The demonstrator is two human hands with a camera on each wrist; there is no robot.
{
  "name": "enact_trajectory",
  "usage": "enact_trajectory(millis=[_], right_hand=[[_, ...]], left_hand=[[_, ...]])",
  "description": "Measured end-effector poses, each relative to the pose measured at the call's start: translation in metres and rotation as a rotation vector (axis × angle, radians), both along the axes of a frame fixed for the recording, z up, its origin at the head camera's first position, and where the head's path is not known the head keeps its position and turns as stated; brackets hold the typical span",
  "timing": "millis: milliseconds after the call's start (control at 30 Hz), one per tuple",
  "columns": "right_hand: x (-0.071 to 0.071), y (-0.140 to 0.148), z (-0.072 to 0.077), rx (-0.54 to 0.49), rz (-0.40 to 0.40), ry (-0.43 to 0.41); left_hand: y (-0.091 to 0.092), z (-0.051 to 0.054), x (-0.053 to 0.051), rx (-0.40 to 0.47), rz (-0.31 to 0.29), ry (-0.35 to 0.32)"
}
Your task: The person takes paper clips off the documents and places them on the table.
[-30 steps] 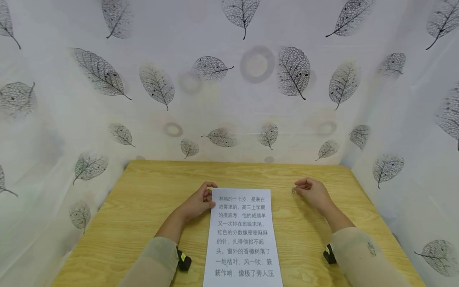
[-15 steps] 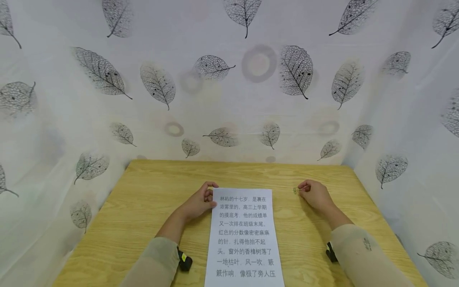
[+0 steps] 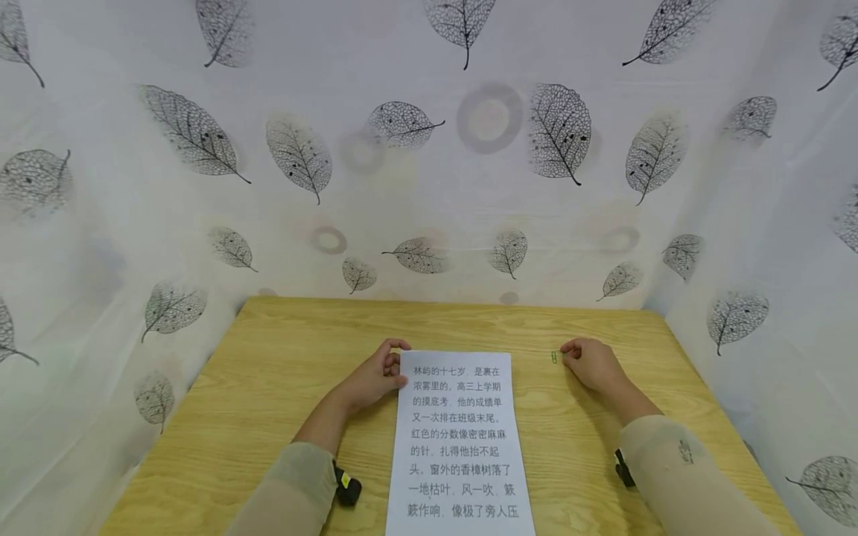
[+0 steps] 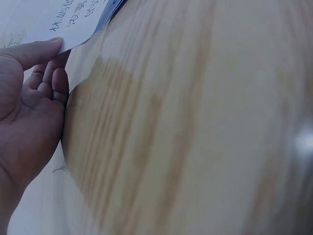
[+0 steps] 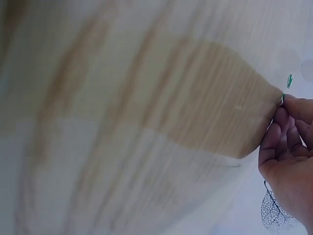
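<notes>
A printed sheet of paper [image 3: 459, 439] lies on the wooden table, its lower end cut off by the head view's bottom edge. My left hand [image 3: 377, 376] pinches its upper left edge; in the left wrist view the thumb [image 4: 46, 51] rests on the print and the other fingers are curled below. To the right of the sheet, a green paper clip [image 3: 553, 357] lies on the table. Just beside it, my right hand [image 3: 593, 363] has thumb and forefinger together, and the right wrist view shows a bit of green, apparently another paper clip [image 5: 283, 96], at their tips.
The wooden table [image 3: 281, 335] reaches back to a white curtain [image 3: 415, 186] printed with leaves, which also hangs along both sides. A black device [image 3: 347, 487] is worn at the left wrist and another black device [image 3: 624, 469] at the right.
My right hand has drawn slightly right, away from the paper clip on the table, so a small gap shows. The left hand keeps its grip on the sheet. The head view has shifted slightly.
</notes>
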State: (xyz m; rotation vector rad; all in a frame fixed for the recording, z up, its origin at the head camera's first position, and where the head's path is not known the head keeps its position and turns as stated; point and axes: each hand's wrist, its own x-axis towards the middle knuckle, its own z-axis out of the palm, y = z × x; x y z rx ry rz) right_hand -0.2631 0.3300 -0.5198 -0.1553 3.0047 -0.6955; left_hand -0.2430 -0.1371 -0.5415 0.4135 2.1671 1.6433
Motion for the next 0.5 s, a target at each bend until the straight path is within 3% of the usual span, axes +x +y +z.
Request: enact_trajectory(millis=[367, 500], right_hand=[[0.0, 0.002, -0.0004, -0.001, 0.005, -0.006], [0.0016, 0.0038, 0.0016, -0.149, -0.053, -0.066]], left_hand=[[0.0003, -0.0009, -0.0008, -0.001, 0.005, -0.003], [0.0002, -0.0005, -0.0017, -0.004, 0.012, -0.007]])
